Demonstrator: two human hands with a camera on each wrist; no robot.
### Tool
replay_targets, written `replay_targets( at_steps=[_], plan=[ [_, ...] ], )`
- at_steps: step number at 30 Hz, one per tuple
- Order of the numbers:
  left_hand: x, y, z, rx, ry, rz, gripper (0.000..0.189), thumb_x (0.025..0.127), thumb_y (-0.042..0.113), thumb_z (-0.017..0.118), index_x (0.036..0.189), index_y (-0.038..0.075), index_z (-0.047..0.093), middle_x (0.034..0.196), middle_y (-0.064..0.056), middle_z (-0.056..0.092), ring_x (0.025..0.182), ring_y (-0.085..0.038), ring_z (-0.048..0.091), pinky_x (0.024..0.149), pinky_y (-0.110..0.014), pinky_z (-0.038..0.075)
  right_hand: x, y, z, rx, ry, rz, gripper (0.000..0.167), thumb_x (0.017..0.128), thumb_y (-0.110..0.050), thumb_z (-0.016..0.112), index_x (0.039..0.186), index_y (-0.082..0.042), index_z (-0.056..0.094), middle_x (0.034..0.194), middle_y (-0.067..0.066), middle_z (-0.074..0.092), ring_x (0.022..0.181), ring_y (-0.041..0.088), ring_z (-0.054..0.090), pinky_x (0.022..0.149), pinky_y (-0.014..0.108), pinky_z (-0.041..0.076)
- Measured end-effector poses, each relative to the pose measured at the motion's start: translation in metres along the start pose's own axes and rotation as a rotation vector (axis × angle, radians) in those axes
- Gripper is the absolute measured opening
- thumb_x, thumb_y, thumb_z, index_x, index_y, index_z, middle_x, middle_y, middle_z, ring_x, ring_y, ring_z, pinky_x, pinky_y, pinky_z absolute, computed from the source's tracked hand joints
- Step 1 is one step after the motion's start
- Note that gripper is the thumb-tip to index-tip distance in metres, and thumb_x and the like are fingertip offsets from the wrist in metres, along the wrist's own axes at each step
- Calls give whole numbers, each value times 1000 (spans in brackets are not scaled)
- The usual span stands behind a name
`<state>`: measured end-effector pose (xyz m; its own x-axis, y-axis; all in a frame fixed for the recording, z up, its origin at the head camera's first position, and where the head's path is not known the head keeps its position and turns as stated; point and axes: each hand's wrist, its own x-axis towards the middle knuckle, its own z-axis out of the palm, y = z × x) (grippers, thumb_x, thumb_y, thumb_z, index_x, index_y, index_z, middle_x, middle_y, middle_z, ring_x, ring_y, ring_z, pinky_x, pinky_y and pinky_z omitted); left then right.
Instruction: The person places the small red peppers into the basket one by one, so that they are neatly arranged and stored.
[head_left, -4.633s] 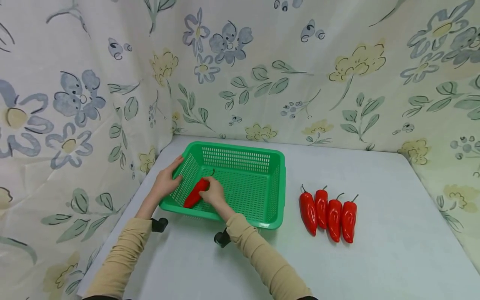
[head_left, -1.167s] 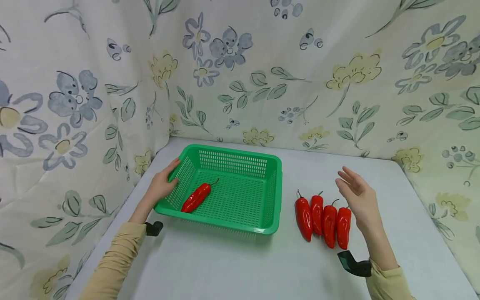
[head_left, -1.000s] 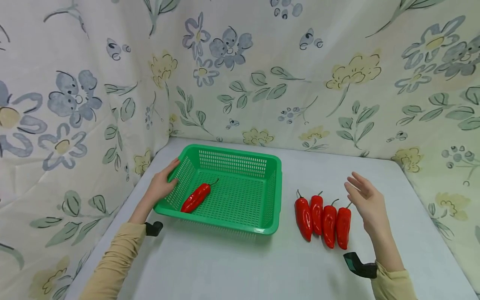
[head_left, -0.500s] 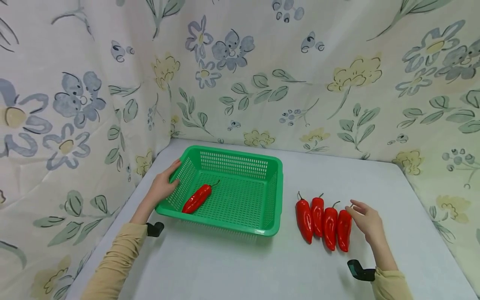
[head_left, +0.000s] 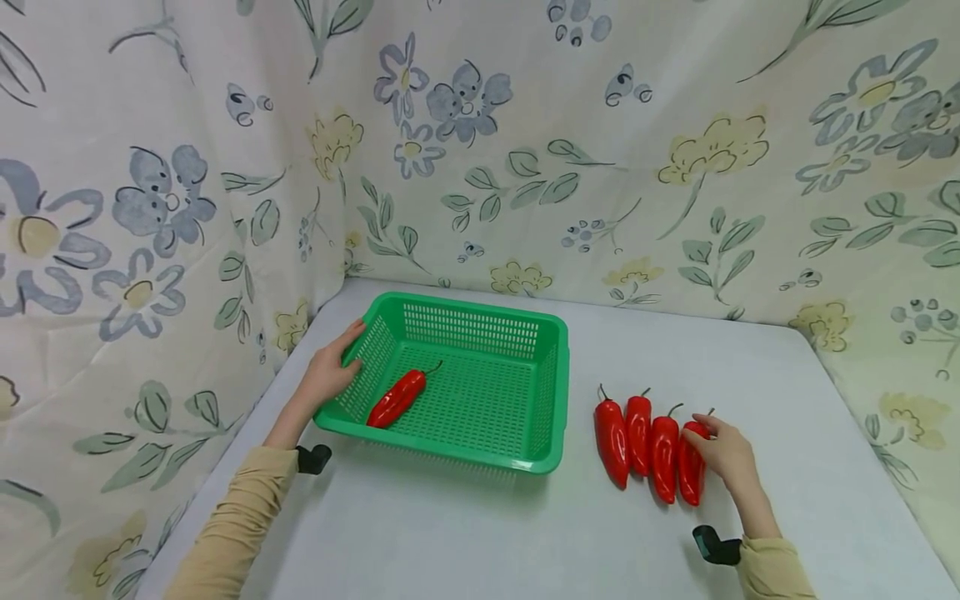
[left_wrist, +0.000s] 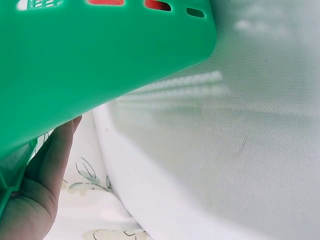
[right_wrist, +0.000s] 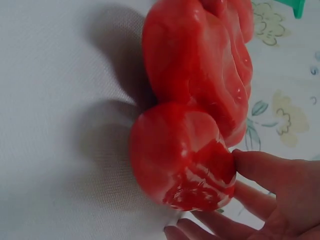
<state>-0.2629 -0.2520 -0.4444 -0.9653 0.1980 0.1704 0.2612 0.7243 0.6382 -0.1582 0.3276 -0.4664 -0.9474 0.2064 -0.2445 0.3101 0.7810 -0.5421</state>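
Note:
My left hand (head_left: 328, 375) holds the left end of a green plastic basket (head_left: 561, 392), thumb at the rim and fingers along the outer wall. One red chili pepper (head_left: 397, 398) lies inside near that end. To the right of the basket, several more red chili peppers lie side by side on the table, stems pointing away. My right hand (head_left: 727, 454) is at the upper part of the rightmost pepper (head_left: 689, 477). In the right wrist view, thumb and fingers sit around that pepper (right_wrist: 175, 155), which lies against its neighbour (right_wrist: 195, 60).
The white table (head_left: 465, 525) has its back edge along a flowered cloth (head_left: 480, 217), which also runs down both sides. The other loose peppers, such as the leftmost one (head_left: 612, 442), stand between the basket and my right hand.
Earlier my right hand was on the pepper in the basket. It let go, moved right above the loose peppers, then came down onto the rightmost one. My left hand stayed on the basket.

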Motion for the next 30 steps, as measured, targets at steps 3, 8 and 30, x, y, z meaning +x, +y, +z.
replay_targets(
  at_steps=[3,8,30],
  plan=[
    [0,0,-1,0,3,-5,62,89,1,52,147,5,33,156,-11,26,140,-39,28,108,-57,31,1,-2,0,-27,0,-5,53,95,-23,48,135,11,40,127,42,42,111,54,45,83,54,52],
    [0,1,-1,-3,4,-11,62,89,1,52,147,5,32,156,-11,26,141,-38,27,109,-56,31,0,-4,0,-55,29,-22,51,93,-21,49,131,13,43,122,42,47,103,52,50,76,50,55],
    [0,0,0,-1,6,-5,62,89,-1,52,147,5,34,156,-10,27,140,-39,29,107,-56,34,-5,-1,3,-3,101,-22,48,92,-19,54,127,14,48,118,42,49,97,50,53,69,45,57]
  ],
)
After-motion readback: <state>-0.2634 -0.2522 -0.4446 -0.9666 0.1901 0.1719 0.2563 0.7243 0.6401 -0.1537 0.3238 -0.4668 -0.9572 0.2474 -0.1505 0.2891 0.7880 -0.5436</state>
